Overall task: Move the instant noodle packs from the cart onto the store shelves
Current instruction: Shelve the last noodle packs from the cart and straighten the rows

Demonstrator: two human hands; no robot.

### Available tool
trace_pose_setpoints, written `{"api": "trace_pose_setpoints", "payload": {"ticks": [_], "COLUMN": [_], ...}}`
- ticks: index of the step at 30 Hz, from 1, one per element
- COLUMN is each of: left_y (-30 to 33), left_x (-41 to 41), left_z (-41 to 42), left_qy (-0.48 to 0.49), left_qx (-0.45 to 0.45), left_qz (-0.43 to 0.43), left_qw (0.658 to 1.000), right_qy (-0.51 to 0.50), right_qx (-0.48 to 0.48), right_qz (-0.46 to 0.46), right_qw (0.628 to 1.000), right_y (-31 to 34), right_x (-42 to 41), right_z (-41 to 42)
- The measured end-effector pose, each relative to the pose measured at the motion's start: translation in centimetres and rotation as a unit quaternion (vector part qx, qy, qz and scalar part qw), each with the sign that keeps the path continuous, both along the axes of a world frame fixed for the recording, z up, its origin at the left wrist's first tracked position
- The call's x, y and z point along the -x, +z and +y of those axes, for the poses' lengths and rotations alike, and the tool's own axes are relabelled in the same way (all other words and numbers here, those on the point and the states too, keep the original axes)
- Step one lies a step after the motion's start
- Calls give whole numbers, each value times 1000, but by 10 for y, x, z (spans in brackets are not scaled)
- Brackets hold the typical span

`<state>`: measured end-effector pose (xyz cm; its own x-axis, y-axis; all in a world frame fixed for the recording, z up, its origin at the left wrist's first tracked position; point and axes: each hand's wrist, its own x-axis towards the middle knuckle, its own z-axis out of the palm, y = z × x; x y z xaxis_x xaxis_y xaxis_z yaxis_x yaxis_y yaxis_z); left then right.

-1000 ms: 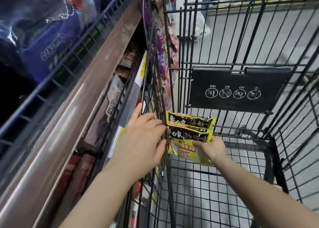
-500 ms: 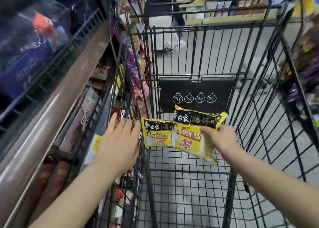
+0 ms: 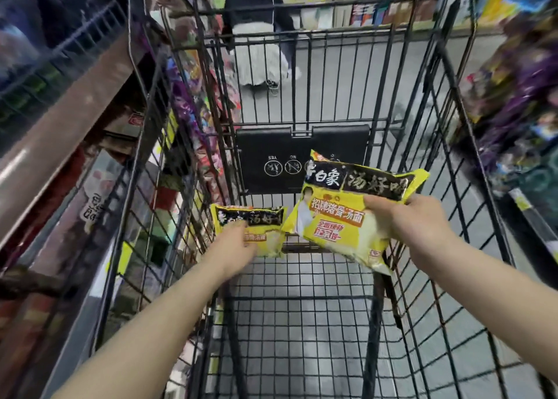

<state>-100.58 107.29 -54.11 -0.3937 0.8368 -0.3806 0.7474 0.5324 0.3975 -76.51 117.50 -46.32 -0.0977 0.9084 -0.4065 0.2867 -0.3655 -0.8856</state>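
Store aisle flooring, grey and glossy, shows through the black wire cart (image 3: 305, 314), which fills the middle of the view with shelving close on both sides. At about ten o'clock runs a brown shelf edge (image 3: 75, 120) with blurred packets beneath it; at two o'clock hang purple and yellow goods (image 3: 522, 75), too smeared to read. On the cart's far wall sits a black plastic flap (image 3: 271, 147) printed with round pictograms under upside-down "YES" and "NO". The right hand (image 3: 413, 226) grips a yellow and black noodle pack (image 3: 344, 214) at its right edge, thumb across the front, holding it tilted above the cart floor at about one o'clock; its black band reads 白象 汤好喝, with red lettering 招牌猪骨汤面 below. A second noodle pack (image 3: 265, 226) of the same design sits at eleven o'clock, against the cart's left inner side. The left hand (image 3: 235, 250) is blurred over that pack's lower left corner; whether its fingers clasp it cannot be told. A person in a pale skirt (image 3: 259, 63) stands beyond the cart at twelve o'clock.
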Motion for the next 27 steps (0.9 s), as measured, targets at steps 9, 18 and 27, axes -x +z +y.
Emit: {"api": "trace_pose_setpoints", "payload": {"ticks": [9,18,27], "left_y": [-60,-91,-94], "left_x": [29,38,41], "left_z": [34,54,58], "left_qy": [281,377,381], "left_qx": [-28,-57,-39], "left_qz": [-118,-166,-151], "left_qw": [952,909,911], "right_qy": [9,11,18], "right_qx": [2,9,22], "right_qz": [23,71,99], "right_qw": [1000,997,995], "right_y": [-4,1,6], "right_x": [6,8,11], "right_z": [7,11,7]}}
